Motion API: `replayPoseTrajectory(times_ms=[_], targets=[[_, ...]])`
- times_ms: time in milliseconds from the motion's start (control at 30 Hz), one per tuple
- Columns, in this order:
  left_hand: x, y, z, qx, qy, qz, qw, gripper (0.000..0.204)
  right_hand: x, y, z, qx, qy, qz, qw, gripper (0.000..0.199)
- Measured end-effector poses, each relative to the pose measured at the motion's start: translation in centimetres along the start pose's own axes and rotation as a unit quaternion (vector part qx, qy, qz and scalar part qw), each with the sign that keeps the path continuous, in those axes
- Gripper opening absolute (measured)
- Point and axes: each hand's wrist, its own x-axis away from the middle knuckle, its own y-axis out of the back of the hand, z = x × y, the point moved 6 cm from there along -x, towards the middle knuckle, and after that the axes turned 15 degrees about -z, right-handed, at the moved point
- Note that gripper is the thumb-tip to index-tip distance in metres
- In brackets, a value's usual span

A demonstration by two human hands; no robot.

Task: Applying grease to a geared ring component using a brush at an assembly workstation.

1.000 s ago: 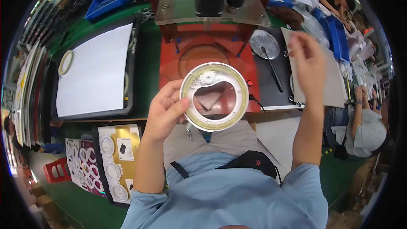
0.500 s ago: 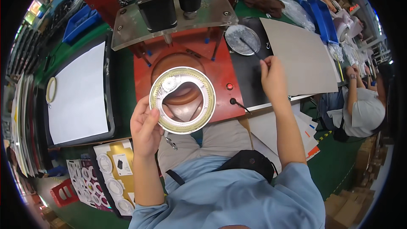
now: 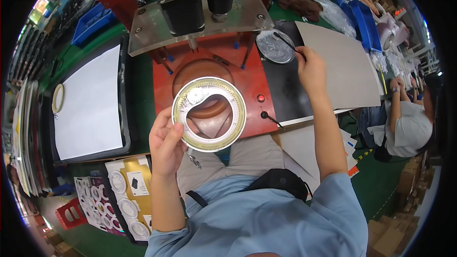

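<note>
My left hand (image 3: pixel 166 138) is closed on the left rim of a white plastic ring housing (image 3: pixel 241 114), thumb on top. A yellowish toothed ring (image 3: pixel 227 135) runs round inside the housing, and a small white gear (image 3: pixel 195 95) sits at its upper left. Between the fingers of my right hand (image 3: pixel 312 71) is a thin dark stick (image 3: pixel 285 41), perhaps a brush. It slants over a round shallow dish (image 3: pixel 273 56) of whitish, smeared paste. Whether its tip touches the paste I cannot tell. A small metal piece (image 3: pixel 194 161) hangs below my left fingers.
Ahead stands a red press (image 3: pixel 164 100) with a clear plate (image 3: pixel 143 31), a brown round base (image 3: pixel 181 76) and a red button (image 3: pixel 260 98). White paper (image 3: pixel 88 109) covers a black tray at left; grey board (image 3: pixel 338 66) lies at right. A co-worker (image 3: pixel 404 119) sits further right.
My right hand has moved farther away, shifting the stick's tip toward the far edge of the dish. The ring housing in my left hand has shifted slightly right.
</note>
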Motion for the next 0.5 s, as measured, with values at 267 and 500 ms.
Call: replayPoseTrajectory(times_ms=[267,500], targets=[[0.1,-0.1,-0.2,0.000,0.007,0.013,1.000,0.040,0.0,0.3,0.0,-0.014,0.013,0.017,1.000,0.015],[0.5,-0.3,-0.3,0.017,0.031,0.016,0.999,0.039,0.6,4.1,0.6,-0.022,-0.047,0.046,0.998,0.019]])
